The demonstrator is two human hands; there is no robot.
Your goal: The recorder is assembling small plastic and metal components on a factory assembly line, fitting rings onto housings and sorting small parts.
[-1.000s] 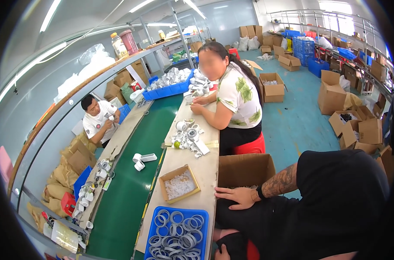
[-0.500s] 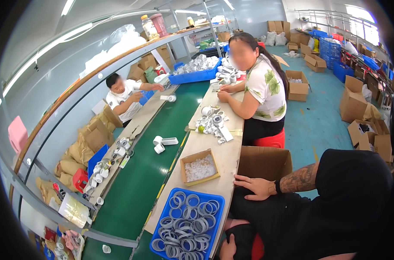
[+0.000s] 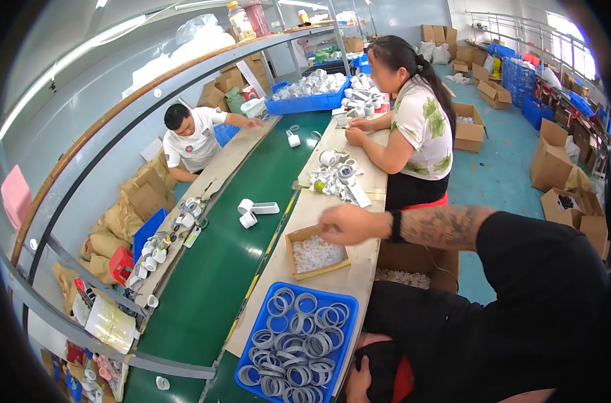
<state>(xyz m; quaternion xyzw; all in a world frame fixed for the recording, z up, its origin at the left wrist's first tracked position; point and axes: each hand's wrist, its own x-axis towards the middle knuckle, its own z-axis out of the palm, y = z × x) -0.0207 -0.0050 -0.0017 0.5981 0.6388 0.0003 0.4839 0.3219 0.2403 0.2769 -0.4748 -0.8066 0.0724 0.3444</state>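
My right hand (image 3: 351, 224) is raised over the shallow cardboard box (image 3: 298, 272) of small clear plastic pieces (image 3: 317, 255), its forearm reaching in from the right. The fingers are bent downward, partly hidden and blurred, so a grip does not show. My left hand (image 3: 359, 381) is low by my lap, close to the tray's near right side, its fingers mostly out of sight. A blue tray (image 3: 351, 322) heaped with grey rings (image 3: 317, 345) sits on the near bench. Farther along the bench lies a pile of white plastic parts (image 3: 339, 180).
A green conveyor belt (image 3: 211, 269) runs beside the bench, carrying a white handled part (image 3: 257, 211). Two people (image 3: 418, 127) (image 3: 192, 138) sit farther along, one on each side. A blue bin (image 3: 305, 103) of white parts is at the far end. A large carton (image 3: 446, 265) stands beside me.
My right hand has risen from the bench edge and moved over the cardboard box. The person across has lowered an arm; the person on my side has turned toward the belt. The view has shifted slightly.
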